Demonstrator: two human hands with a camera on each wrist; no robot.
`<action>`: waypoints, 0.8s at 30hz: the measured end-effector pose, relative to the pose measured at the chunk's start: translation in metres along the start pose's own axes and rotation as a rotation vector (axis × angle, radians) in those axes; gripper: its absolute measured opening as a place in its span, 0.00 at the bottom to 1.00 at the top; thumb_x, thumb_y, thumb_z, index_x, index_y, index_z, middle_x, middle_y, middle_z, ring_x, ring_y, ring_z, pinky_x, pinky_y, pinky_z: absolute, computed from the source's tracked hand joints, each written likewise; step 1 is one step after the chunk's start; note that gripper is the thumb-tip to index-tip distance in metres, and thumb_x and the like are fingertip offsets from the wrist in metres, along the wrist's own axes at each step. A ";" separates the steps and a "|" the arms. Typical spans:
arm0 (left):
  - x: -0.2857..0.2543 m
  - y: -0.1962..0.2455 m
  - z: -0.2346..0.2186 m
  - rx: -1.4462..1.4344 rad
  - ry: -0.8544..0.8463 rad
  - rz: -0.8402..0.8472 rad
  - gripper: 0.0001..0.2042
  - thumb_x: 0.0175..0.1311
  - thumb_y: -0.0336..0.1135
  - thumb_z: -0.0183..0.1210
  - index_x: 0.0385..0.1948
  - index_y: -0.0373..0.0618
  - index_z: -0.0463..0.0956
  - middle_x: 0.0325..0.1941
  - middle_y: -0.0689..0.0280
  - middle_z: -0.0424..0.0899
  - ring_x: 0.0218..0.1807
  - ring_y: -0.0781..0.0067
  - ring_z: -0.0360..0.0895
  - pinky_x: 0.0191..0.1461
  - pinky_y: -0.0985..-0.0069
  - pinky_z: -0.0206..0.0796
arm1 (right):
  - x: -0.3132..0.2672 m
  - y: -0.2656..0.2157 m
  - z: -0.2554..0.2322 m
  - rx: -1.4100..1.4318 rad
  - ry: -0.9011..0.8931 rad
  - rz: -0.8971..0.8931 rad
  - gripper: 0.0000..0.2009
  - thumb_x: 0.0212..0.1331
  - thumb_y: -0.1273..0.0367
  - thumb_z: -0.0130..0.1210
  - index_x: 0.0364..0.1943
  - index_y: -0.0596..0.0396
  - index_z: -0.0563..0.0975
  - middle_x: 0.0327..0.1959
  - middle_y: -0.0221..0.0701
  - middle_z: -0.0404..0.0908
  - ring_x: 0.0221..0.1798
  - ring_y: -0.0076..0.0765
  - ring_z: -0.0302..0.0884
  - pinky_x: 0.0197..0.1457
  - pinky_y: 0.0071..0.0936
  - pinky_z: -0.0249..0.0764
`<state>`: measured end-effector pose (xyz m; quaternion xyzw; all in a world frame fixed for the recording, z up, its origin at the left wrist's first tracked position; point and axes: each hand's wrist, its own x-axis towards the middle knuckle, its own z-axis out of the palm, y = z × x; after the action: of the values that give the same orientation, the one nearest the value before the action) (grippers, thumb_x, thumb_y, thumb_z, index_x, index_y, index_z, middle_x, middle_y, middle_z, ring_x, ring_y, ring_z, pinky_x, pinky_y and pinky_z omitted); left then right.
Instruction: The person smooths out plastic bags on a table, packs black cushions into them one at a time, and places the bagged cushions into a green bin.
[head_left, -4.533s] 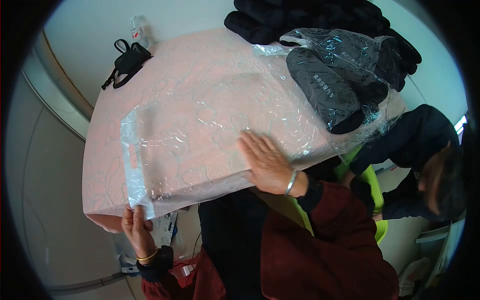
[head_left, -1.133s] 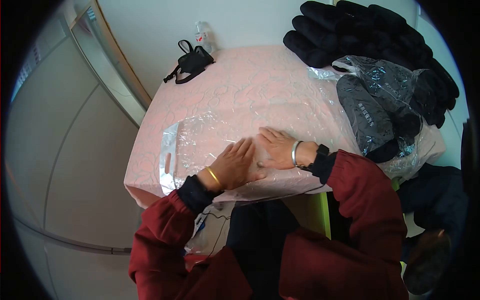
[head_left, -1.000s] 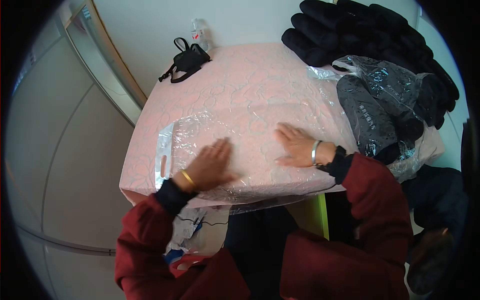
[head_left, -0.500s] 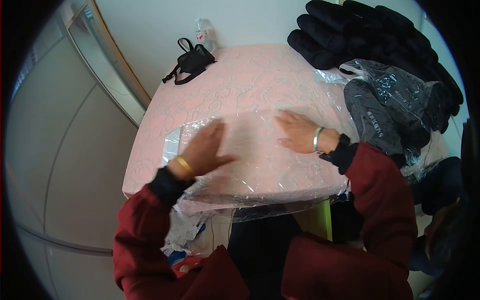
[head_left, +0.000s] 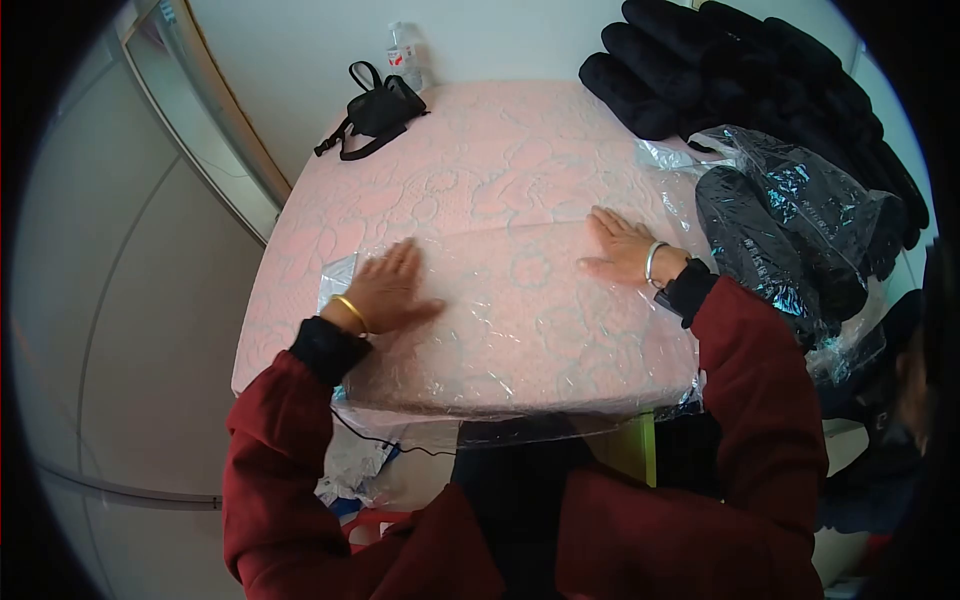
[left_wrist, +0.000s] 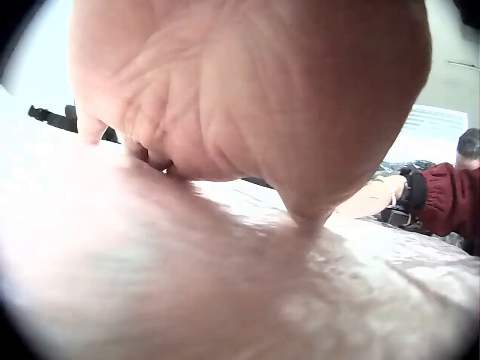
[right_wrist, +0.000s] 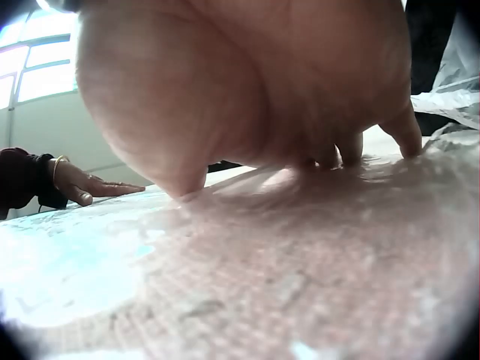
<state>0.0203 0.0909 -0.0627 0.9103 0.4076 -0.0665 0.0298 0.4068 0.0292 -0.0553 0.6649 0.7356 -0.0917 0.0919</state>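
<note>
A clear plastic bag point(head_left: 490, 350) lies flat on the pink patterned cloth point(head_left: 500, 150), its front part hanging over the near edge. My left hand point(head_left: 385, 290) is spread on the bag's left part, partly covering the white strip point(head_left: 337, 275) along its end. Toward the bag's right end, my right hand point(head_left: 625, 250) rests palm down with fingers straight. In the right wrist view, the fingertips point(right_wrist: 411, 139) touch the film. The left wrist view shows the left palm point(left_wrist: 247, 82) low over the surface, thumb tip down on it.
Black padded items point(head_left: 740, 75) are piled at the back right, with dark grey ones wrapped in plastic point(head_left: 760, 230) before them. A black strapped pouch point(head_left: 380, 110) and a bottle point(head_left: 402, 58) stand at the back left. Another person point(head_left: 890, 430) is at the right edge.
Earlier my left hand pinched the white strip's corner; it let go and both hands met mid-bag. Since then they have slid apart, left hand leftward, right hand rightward, and farther from me.
</note>
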 end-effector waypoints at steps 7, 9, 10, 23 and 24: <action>-0.038 -0.039 -0.008 -0.026 0.028 -0.237 0.46 0.62 0.68 0.52 0.69 0.33 0.57 0.76 0.45 0.54 0.78 0.47 0.50 0.76 0.50 0.46 | -0.001 0.033 0.020 0.045 0.206 0.074 0.38 0.66 0.48 0.48 0.70 0.63 0.59 0.77 0.48 0.52 0.79 0.53 0.45 0.77 0.41 0.52; -0.057 -0.035 -0.011 0.035 0.121 -0.230 0.40 0.62 0.61 0.58 0.65 0.35 0.63 0.73 0.45 0.61 0.74 0.45 0.59 0.73 0.51 0.53 | -0.017 0.034 0.009 0.008 0.256 0.117 0.31 0.63 0.52 0.54 0.62 0.62 0.69 0.71 0.49 0.61 0.73 0.55 0.57 0.71 0.43 0.60; -0.067 -0.028 -0.011 0.038 0.119 -0.226 0.40 0.62 0.61 0.58 0.65 0.35 0.63 0.73 0.45 0.61 0.74 0.45 0.59 0.73 0.51 0.53 | -0.023 0.034 0.009 -0.008 0.278 0.140 0.27 0.61 0.54 0.56 0.58 0.61 0.73 0.69 0.49 0.65 0.70 0.55 0.63 0.68 0.44 0.64; -0.146 0.120 0.024 -0.502 -0.145 0.565 0.23 0.61 0.37 0.67 0.55 0.39 0.74 0.42 0.55 0.82 0.41 0.56 0.81 0.41 0.70 0.75 | -0.040 0.074 0.019 0.891 0.622 0.519 0.08 0.57 0.67 0.57 0.34 0.59 0.78 0.17 0.32 0.74 0.20 0.37 0.78 0.22 0.36 0.74; -0.143 0.118 0.022 -0.756 -0.084 0.448 0.25 0.62 0.37 0.67 0.59 0.40 0.72 0.46 0.57 0.82 0.44 0.59 0.81 0.43 0.70 0.75 | -0.042 0.082 0.020 1.034 0.578 0.504 0.07 0.57 0.69 0.55 0.32 0.59 0.77 0.18 0.33 0.75 0.20 0.36 0.78 0.21 0.35 0.74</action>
<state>0.0116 -0.0955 -0.0636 0.8977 0.1945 0.0583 0.3911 0.4930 -0.0077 -0.0648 0.7736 0.4127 -0.2273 -0.4236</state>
